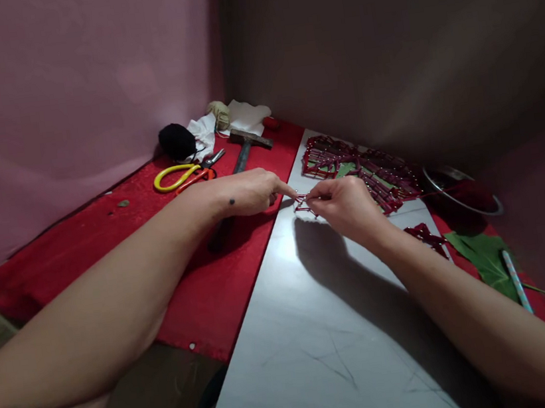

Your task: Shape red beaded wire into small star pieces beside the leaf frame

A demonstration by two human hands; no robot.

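A white board (274, 371) carries small nails wound with dark red thread. Across its far end spreads a large leaf-like thread pattern (394, 178). By the board's left edge is a small star-like thread figure (306, 211), between my two hands. My left hand (253, 192) reaches in from the left, its index finger stretched out to touch this figure and its other fingers curled, holding nothing I can see. My right hand (347, 204) is closed in a pinch at the figure's right side, on what looks like the red thread; its fingertips partly hide it.
Left of the board, on red cloth (194, 294), lie a hammer (243, 154), yellow-handled scissors (176, 176) and a black yarn ball (177, 141). To the right are a metal bowl (489, 209), a green leaf (486, 263) and a light-blue pen (516, 282). Walls close in behind.
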